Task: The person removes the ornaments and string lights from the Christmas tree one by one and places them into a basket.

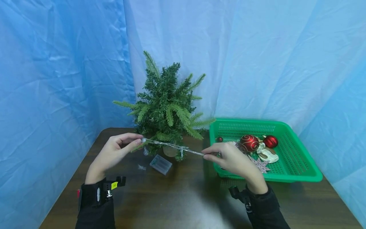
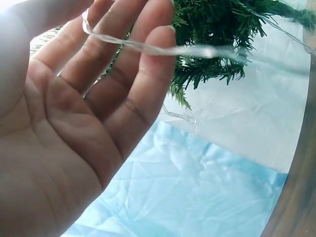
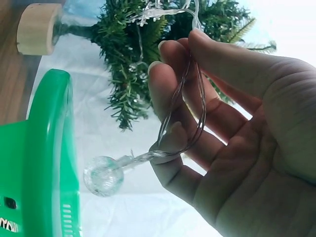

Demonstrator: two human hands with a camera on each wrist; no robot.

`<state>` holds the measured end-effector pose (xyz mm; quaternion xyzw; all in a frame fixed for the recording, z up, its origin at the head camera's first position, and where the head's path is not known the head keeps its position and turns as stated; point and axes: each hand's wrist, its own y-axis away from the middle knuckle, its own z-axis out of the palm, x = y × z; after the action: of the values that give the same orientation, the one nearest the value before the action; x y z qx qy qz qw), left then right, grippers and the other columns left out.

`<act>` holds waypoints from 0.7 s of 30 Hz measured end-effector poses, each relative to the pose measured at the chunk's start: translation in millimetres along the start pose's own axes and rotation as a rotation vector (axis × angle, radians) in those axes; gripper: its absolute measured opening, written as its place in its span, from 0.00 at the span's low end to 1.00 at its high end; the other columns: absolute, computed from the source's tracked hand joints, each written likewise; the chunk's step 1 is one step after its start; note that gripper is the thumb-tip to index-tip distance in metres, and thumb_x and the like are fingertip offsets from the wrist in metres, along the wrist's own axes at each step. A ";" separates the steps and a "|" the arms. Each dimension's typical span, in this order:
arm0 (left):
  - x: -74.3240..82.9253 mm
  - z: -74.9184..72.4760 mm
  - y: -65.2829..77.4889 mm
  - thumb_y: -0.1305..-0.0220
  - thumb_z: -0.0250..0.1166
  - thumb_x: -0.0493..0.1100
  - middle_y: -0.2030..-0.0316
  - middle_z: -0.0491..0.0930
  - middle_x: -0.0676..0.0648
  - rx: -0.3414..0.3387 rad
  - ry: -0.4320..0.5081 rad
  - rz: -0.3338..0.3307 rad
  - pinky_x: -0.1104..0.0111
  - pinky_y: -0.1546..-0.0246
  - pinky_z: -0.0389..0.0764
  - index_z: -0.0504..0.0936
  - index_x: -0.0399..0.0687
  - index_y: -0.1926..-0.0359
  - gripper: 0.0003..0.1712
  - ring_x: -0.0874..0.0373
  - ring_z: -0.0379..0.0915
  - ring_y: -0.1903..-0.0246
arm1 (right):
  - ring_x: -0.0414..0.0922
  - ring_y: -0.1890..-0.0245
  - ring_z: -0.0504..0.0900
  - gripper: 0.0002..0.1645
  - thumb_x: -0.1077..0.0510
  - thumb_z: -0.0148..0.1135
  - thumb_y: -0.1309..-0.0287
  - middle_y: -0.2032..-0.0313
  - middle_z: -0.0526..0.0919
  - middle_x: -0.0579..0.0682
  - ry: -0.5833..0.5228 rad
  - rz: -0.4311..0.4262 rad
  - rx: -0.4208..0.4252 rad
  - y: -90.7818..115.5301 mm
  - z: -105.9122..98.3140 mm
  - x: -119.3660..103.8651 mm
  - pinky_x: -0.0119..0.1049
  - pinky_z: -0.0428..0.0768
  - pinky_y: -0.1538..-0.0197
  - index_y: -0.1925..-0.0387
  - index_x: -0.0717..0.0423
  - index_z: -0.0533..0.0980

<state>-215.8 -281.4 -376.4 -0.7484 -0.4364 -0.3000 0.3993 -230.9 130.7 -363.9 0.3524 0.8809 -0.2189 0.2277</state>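
Observation:
A strand of clear string lights (image 1: 168, 144) stretches between the two hands in front of a small green Christmas tree (image 1: 167, 101). The left hand (image 1: 112, 154) pinches its left end between thumb and fingertips. Between thumb and fingers, the right hand (image 1: 233, 159) pinches the other end. In the right wrist view, a loop of wire hangs inside the right palm, with a clear ball bulb (image 3: 103, 176) dangling from it. A clear star light (image 2: 192, 120) hangs below the branches in the left wrist view. A transparent battery box (image 1: 161, 164) lies on the table before the tree.
A green plastic basket (image 1: 310, 159) stands right of the tree, close to the right hand. It holds red baubles (image 1: 249, 143), a glittery star (image 1: 260, 164) and a white-and-brown ornament (image 1: 267, 153). Blue and white cloth (image 1: 257, 57) hangs behind the dark wooden table (image 1: 160, 203).

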 end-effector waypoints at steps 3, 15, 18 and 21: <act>0.8 0.3 -0.3 0.26 0.62 0.40 0.52 0.86 0.49 -0.025 -0.005 0.006 0.68 0.65 0.82 0.83 0.48 0.41 0.16 0.56 0.84 0.59 | 0.34 0.68 0.77 0.12 0.56 0.65 0.31 0.58 0.87 0.42 0.010 -0.005 -0.002 -0.6 0.9 0.1 0.33 0.76 0.66 0.50 0.52 0.86; 6.5 10.8 -1.5 0.37 0.73 0.41 0.56 0.83 0.56 0.047 -0.192 0.075 0.71 0.65 0.80 0.88 0.55 0.48 0.16 0.62 0.80 0.61 | 0.33 0.66 0.80 0.11 0.56 0.65 0.31 0.59 0.87 0.41 0.019 -0.039 0.005 -2.3 4.2 -0.8 0.33 0.78 0.65 0.51 0.53 0.86; 8.3 14.0 -2.9 0.40 0.76 0.38 0.60 0.80 0.57 0.114 -0.306 0.155 0.71 0.67 0.76 0.90 0.55 0.53 0.14 0.61 0.75 0.65 | 0.33 0.65 0.80 0.12 0.55 0.64 0.30 0.59 0.87 0.42 0.016 -0.039 0.002 -2.7 4.2 -0.9 0.33 0.78 0.65 0.51 0.52 0.86; 11.0 16.2 -3.8 0.43 0.78 0.37 0.60 0.79 0.57 0.161 -0.375 0.186 0.70 0.68 0.75 0.91 0.54 0.57 0.13 0.59 0.74 0.66 | 0.33 0.65 0.80 0.11 0.55 0.64 0.30 0.59 0.87 0.41 0.014 -0.040 0.007 -3.2 4.4 -0.9 0.33 0.78 0.65 0.51 0.51 0.86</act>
<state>-212.7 -261.7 -374.5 -0.7937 -0.4549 -0.0817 0.3956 -231.6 125.7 -366.2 0.3368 0.8888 -0.2238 0.2158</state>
